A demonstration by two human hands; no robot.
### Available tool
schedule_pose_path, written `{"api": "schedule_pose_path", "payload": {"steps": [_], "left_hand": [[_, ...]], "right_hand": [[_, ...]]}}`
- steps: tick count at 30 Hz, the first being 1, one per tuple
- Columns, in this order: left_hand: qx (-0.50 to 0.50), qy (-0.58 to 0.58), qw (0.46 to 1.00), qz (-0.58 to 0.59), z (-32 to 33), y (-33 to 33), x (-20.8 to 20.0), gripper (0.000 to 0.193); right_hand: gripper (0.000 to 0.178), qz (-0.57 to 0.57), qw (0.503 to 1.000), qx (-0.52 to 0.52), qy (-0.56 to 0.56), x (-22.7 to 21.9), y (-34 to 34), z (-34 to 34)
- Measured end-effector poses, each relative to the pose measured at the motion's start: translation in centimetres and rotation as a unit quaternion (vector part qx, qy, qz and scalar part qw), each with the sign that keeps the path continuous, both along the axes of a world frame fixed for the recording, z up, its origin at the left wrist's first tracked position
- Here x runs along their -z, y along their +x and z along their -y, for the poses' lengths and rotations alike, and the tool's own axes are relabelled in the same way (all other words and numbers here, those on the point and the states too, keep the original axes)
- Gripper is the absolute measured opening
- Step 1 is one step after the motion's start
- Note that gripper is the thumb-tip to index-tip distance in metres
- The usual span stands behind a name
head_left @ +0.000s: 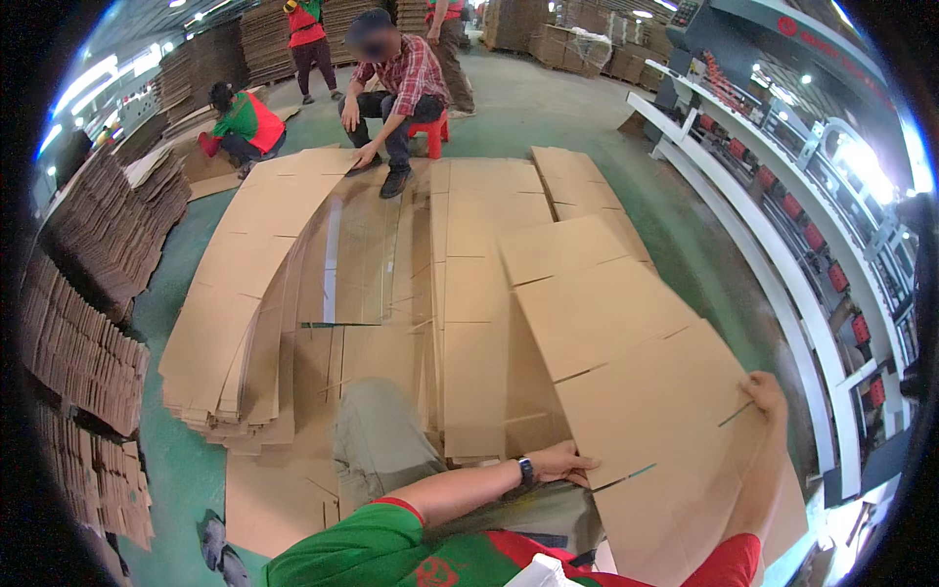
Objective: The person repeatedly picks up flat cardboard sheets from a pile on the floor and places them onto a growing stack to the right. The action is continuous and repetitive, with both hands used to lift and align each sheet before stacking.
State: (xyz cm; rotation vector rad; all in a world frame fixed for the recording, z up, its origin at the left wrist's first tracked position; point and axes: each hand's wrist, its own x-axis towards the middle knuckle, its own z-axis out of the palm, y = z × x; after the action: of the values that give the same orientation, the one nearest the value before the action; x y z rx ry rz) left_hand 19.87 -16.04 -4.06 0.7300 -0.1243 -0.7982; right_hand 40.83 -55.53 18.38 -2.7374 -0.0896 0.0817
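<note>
A large flat cardboard sheet (641,362) with slots cut in its edges slants across my right side, its far end lying over other cardboard. My left hand (564,462), with a dark watch on the wrist, is closed on its left edge beside a slot. On the opposite edge, my right hand (766,393) grips the same sheet, fingers partly hidden behind the board. Left of it lies a stack of slotted cardboard sheets (479,284). Another cardboard pile (230,264) curves along the left, and a person's hand (367,155) touches its far end.
A person in a checked shirt (416,78) sits on a red stool (436,135) ahead. Another person (246,125) crouches at the far left. Tall cardboard stacks (93,333) line the left side. A long white machine frame (753,220) runs along the right.
</note>
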Motion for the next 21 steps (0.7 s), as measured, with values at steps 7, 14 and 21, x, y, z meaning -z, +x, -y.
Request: {"api": "schedule_pose_path", "payload": {"steps": [7, 14, 21], "left_hand": [[0.026, 0.084, 0.996, -0.019, 0.9, 1.4, -1.6, 0.053], [-0.065, 0.068, 0.995, -0.039, 0.2, 2.2, -0.4, 0.046], [-0.294, 0.112, 0.949, -0.025, -3.4, 4.2, 1.3, 0.038]], "right_hand": [[0.027, 0.083, 0.993, 0.03, 0.082, -5.8, -9.6, 13.4], [0.043, 0.121, 0.954, 0.273, -0.039, -3.7, -28.2, 27.3], [0.026, 0.239, 0.884, 0.352, 0.193, 3.0, -44.4, 26.1]]}}
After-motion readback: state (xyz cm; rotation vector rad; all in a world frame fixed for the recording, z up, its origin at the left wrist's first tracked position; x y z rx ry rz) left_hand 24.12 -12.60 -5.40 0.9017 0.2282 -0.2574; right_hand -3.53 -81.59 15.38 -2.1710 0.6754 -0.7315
